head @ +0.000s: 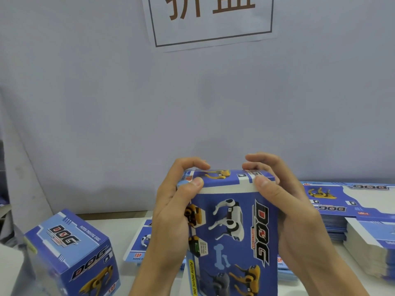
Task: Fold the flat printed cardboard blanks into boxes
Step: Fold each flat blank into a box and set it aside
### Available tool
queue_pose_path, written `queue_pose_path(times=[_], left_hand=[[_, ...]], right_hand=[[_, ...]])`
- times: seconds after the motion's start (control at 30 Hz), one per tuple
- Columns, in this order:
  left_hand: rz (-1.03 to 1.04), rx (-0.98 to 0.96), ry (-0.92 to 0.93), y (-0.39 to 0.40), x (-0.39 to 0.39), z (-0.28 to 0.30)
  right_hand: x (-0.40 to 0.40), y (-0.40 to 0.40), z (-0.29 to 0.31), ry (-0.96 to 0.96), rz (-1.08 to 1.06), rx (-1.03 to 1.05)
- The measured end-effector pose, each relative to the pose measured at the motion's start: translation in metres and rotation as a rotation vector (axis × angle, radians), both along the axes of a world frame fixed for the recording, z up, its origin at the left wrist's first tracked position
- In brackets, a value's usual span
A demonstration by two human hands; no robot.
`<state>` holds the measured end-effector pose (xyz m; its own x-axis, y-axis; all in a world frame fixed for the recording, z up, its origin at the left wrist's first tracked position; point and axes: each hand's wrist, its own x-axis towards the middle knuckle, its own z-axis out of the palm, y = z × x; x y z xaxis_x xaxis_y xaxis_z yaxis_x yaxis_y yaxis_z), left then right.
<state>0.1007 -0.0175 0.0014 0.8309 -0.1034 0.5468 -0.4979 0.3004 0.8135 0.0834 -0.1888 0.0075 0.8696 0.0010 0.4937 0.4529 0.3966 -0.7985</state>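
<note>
Blue printed box (pixel 233 227) is being held upright above the desk (pixel 119 227), the left hand (pixel 171 218) and right hand (pixel 292 212) both gripping its upper corners, thumbs pressing the top flap. Flat blanks (pixel 346 201) are lying stacked at right; a finished box (pixel 70 253) is standing at left.

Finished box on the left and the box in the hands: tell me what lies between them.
Head view: a flat printed blank lies on the white table between the finished box and the held box.
</note>
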Motion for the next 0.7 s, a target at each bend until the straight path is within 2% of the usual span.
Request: queue_pose_path(times=[0.1, 0.27, 0.47, 0.53, 0.6, 0.7], left_hand=[[-0.048, 0.031, 0.028, 0.002, 0.001, 0.000], [-0.083, 0.063, -0.037, 0.005, 0.000, 0.001], [-0.126, 0.006, -0.008, 0.005, 0.000, 0.002], [-0.118, 0.001, 0.005, 0.003, 0.000, 0.002], [-0.121, -0.009, 0.004, 0.001, 0.000, 0.003], [-0.101, -0.023, 0.017, 0.002, -0.001, 0.003]], right_hand=[[0.000, -0.004, -0.003, 0.023, 0.087, 0.007], [-0.002, -0.002, -0.004, 0.005, 0.151, -0.023], [-0.001, 0.000, -0.009, -0.027, 0.216, -0.005], [0.010, -0.001, -0.001, 0.012, 0.175, -0.033], [0.013, -0.009, -0.001, 0.040, 0.182, 0.087], [0.013, -0.004, 0.000, -0.012, 0.155, -0.034]])
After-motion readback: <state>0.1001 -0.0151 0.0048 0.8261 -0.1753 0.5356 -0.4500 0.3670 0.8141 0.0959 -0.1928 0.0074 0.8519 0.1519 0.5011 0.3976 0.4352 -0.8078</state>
